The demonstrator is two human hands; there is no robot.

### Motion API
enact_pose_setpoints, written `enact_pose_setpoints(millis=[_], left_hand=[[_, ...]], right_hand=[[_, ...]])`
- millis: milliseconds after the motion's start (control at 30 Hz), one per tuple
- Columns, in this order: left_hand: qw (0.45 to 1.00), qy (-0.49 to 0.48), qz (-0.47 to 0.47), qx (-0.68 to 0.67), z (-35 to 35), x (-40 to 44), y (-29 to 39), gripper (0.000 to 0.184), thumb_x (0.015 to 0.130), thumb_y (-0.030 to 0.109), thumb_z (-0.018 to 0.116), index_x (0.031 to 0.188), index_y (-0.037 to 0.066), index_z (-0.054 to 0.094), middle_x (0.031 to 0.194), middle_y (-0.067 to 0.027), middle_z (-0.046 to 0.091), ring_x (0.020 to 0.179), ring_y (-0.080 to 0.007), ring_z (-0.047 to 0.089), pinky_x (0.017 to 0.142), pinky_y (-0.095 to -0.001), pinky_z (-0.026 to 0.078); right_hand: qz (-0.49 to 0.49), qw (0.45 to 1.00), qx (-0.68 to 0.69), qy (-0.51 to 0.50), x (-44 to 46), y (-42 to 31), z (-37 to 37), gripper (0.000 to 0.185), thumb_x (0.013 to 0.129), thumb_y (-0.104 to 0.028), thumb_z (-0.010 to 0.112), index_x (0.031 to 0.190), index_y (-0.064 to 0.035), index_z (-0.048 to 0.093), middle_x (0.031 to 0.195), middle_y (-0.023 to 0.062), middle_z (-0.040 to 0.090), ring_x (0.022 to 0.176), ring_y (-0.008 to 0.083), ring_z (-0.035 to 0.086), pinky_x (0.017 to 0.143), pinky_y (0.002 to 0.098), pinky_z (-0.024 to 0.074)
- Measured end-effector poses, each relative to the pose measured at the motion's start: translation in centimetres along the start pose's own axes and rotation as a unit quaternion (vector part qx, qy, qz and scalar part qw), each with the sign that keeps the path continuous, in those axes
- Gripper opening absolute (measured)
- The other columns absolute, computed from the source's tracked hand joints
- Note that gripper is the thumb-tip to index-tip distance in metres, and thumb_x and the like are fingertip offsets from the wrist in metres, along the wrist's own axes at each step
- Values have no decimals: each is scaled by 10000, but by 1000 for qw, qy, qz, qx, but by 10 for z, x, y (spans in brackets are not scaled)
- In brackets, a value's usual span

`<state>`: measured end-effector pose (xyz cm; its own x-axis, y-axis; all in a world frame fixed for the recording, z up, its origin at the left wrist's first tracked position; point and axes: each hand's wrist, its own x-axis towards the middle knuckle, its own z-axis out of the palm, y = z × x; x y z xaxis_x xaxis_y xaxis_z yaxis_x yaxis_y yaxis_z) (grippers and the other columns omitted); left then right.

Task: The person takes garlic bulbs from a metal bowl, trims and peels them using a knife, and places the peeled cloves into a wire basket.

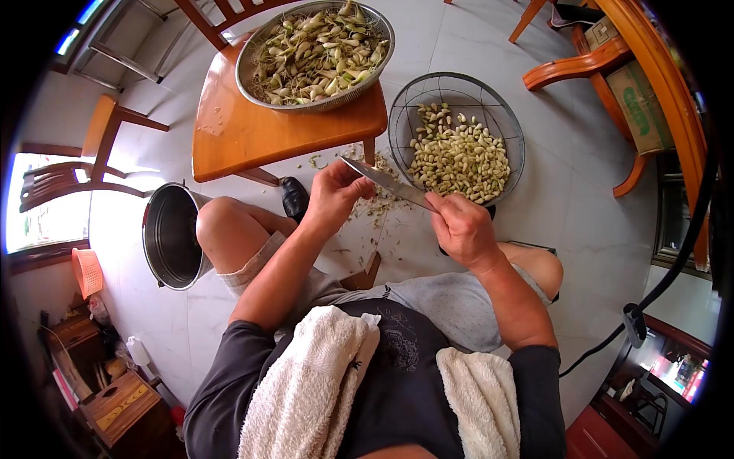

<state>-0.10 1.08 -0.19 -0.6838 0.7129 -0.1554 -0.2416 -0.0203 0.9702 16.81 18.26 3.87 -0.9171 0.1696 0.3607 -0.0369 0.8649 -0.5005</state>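
My right hand point(463, 229) is wrapped round the handle end of a knife point(388, 183), whose blade points up and to the left. At the blade's tip end is my left hand point(336, 191), its fingers closed together; what they hold, if anything, is hidden. Beyond my hands, a metal colander point(388, 67) heaped with untrimmed bulbs with roots and stems rests on a wooden chair point(229, 138). On the floor to the right of the chair, a round wire-and-mesh basket point(514, 145) holds pale, peeled bulbs point(459, 161).
Peel scraps point(376, 210) lie on the floor below my hands. A metal bucket point(172, 237) stands left of my knee. Wooden furniture point(665, 76) with a cardboard box point(641, 107) is at the right. A black cable point(673, 268) hangs at the right edge.
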Motion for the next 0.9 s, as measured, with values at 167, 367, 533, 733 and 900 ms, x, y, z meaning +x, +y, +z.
enact_pose_setpoints(millis=[167, 367, 533, 733, 900], left_hand=[[1000, -10, 5, 9, -1, -1, -2, 186, 854, 78, 639, 978, -44, 573, 788, -78, 642, 702, -137, 599, 675, -265, 487], [1000, -8, 0, 8, 0, -1, -1, 149, 848, 57, 640, 944, -38, 576, 780, -79, 644, 701, -137, 599, 677, -266, 488], [1000, 0, -8, -3, -2, 0, -5, 163, 825, 38, 659, 945, -36, 579, 791, -80, 644, 699, -136, 597, 674, -264, 487], [999, 0, -2, -34, -3, -5, -6, 153, 814, 55, 689, 894, -28, 589, 773, -64, 636, 677, -103, 572, 630, -242, 478], [997, -6, -32, -75, -7, -16, -18, 160, 817, 70, 688, 901, -24, 590, 808, -66, 639, 689, -113, 577, 630, -237, 477]], right_hand=[[2, 1000, -1, 2, -1, -1, 0, 284, 733, -31, 624, 1016, -26, 632, 711, 73, 564, 621, 241, 591, 553, 339, 488], [3, 1000, -2, -2, -1, 0, 0, 285, 731, -30, 624, 1016, -28, 627, 705, 76, 559, 617, 244, 588, 552, 341, 486], [17, 1000, 6, -16, -1, -2, -3, 244, 752, -3, 603, 994, -14, 632, 744, 120, 603, 627, 288, 601, 569, 352, 490], [25, 999, 36, -19, -8, -2, 3, 237, 754, -1, 595, 988, -21, 629, 741, 126, 600, 642, 299, 595, 577, 354, 487], [104, 990, 17, -91, -17, 7, 18, 113, 788, -51, 578, 875, -8, 636, 728, 170, 599, 684, 343, 595, 592, 400, 476]])
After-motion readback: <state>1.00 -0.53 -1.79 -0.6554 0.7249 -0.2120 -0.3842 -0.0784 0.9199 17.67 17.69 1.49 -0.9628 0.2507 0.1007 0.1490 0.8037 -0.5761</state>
